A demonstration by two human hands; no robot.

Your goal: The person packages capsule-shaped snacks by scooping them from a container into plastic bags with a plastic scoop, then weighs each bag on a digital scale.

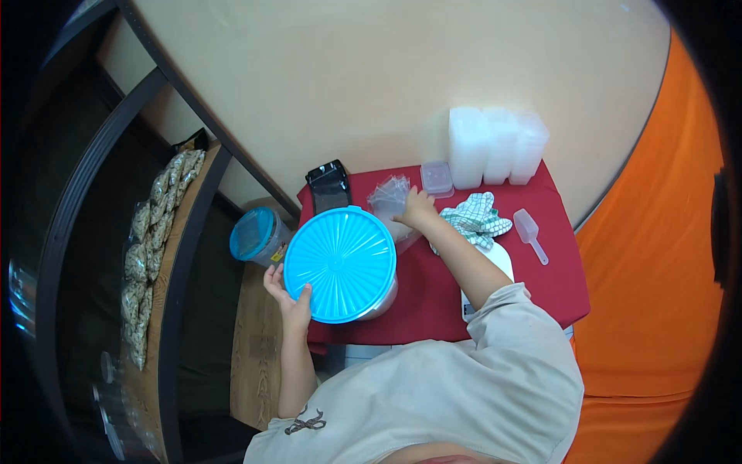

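Observation:
A large round tub with a ribbed blue lid (340, 264) stands at the left front of the red-covered table. My left hand (292, 303) is at its near left side, thumb over the lid's rim and fingers beside the wall. Beyond the tub, my right hand (417, 210) reaches across and its fingers close on some clear crinkled plastic bags (389, 191); the fingertips are partly hidden. A clear shallow container (437, 179) lies just past this hand. Near my right forearm is a crumpled green-and-white checked cloth (478, 219).
White stacked containers (468, 147) stand at the back right, a black tray (329, 188) at the back left. A scoop (530, 234) and white scale (497, 260) are on the right. A smaller blue-lidded tub (253, 233) and shelf of packets (147, 255) are left.

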